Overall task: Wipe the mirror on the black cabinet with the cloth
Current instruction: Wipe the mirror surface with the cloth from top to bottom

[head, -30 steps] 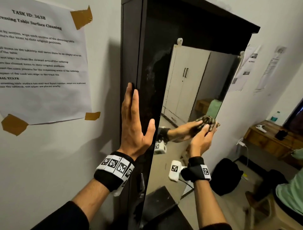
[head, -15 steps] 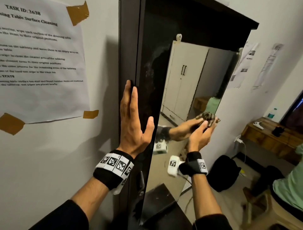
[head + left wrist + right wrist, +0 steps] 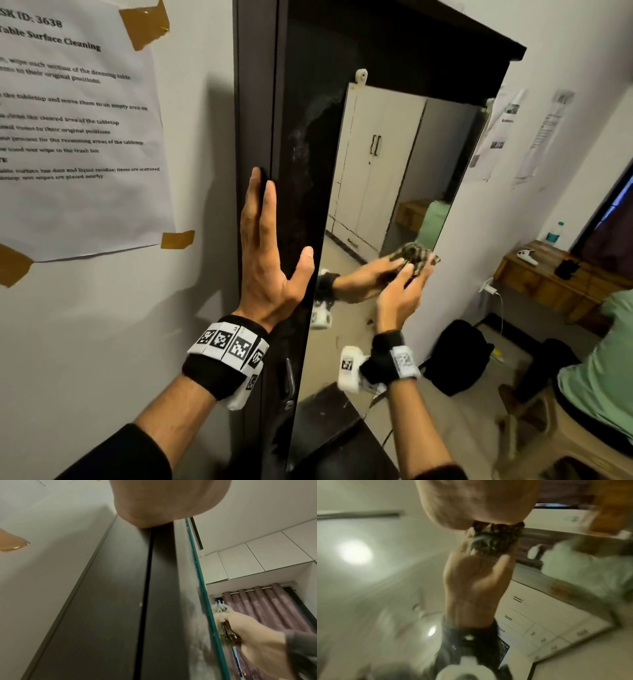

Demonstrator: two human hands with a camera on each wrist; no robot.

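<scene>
My left hand (image 3: 270, 260) flat, fingers straight, bracing black cabinet (image 3: 260, 102) edge so door stays put; right hand (image 3: 399, 294) w/ fingers bunched on cloth (image 3: 416, 253), pressing it to mirror (image 3: 383, 178).

Black cabinet (image 3: 301, 144): glossy dark panel, hazed with pale smears above the left hand's fingers (image 3: 263, 205). Mirror (image 3: 383, 192): smooth reflective glass. Cloth (image 3: 416, 255) under the right fingertips: rough, mottled weave.

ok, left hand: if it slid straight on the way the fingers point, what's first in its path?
Looks free. The left hand lies flat on the black cabinet, fingers pointing up its front edge. Only bare cabinet surface lies ahead, up to the top overhang. The mirror sits off to the side, out of that line.
</scene>
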